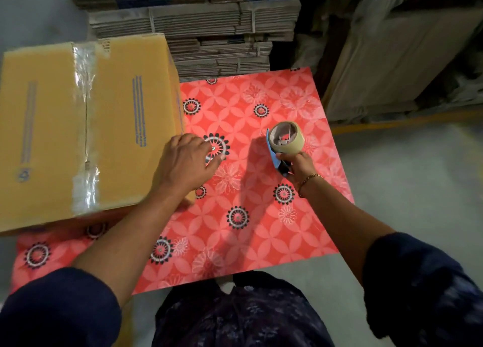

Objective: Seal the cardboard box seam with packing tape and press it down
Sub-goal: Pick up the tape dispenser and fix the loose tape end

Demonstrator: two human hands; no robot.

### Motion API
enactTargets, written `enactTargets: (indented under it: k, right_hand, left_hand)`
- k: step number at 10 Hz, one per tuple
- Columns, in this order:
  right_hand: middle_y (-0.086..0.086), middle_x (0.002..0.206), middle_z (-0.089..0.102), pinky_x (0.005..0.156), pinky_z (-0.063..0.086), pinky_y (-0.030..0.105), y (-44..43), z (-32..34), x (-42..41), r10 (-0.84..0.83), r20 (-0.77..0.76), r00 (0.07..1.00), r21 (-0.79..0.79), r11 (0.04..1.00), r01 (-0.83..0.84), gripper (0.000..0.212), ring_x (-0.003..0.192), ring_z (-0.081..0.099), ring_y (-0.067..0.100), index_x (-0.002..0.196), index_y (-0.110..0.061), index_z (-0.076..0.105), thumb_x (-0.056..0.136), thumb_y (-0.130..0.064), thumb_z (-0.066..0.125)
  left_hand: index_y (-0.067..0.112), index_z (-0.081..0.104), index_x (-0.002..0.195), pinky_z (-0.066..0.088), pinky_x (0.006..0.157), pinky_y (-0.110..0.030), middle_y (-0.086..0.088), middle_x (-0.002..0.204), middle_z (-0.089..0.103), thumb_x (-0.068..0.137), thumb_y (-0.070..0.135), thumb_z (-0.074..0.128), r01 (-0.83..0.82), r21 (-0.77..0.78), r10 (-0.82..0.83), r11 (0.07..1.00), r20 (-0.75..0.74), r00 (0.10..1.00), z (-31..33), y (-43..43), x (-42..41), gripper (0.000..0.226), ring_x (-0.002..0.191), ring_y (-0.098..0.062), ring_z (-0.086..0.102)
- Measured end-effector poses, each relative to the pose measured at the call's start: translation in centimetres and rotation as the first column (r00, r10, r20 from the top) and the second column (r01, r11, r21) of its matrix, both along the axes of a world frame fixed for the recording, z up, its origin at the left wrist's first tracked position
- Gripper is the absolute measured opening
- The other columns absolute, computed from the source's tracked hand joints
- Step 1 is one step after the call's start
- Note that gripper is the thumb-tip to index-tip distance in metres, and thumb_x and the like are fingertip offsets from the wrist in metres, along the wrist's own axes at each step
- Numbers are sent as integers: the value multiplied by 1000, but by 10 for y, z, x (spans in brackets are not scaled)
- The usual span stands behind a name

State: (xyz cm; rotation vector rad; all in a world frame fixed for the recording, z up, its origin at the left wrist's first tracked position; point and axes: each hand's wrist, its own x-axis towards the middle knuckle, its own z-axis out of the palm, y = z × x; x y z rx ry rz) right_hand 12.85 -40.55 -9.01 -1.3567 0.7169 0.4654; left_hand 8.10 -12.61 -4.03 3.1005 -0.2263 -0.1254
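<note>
Yellow-brown cardboard box [83, 127] sits at the table's [261, 216] left, its centre seam covered by wrinkled clear tape [85, 127]; the left edge is cut off. Left hand [187, 161] hangs beside it, fingers loosely spread, holding nothing. Right hand [298, 165] is wrapped around a tape dispenser [285, 143], handle mostly hidden.

The left hand [187, 161] is reaching out in the middle of the frame, fingers spread and holding nothing. The right hand [298, 166], center right, is gripping a handle tightly.
</note>
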Motion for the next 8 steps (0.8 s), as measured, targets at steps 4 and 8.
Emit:
enactTargets:
  k: [4,8]
  right_hand:
    - [3,77,70,49,53,22,-4,-18,8,68,-30,997,-207,976,-73,43,55,64,14,108,-3,71,72,-19,87]
    - [10,132,61,86,45,30,-15,-8,-6,159,13,987,-426,894,-138,58,110,58,22,141,-10,53,89,-31,71]
  left_hand:
    - [18,71,99,42,98,-45,-3,104,72,96,67,39,-44,-40,45,998,27,999,-6,-2,-2,59,106,-25,60]
    - [21,69,93,42,96,-45,-1,98,71,94,67,38,-39,-90,45,995,57,997,-4,-2,1,56,103,-24,60]
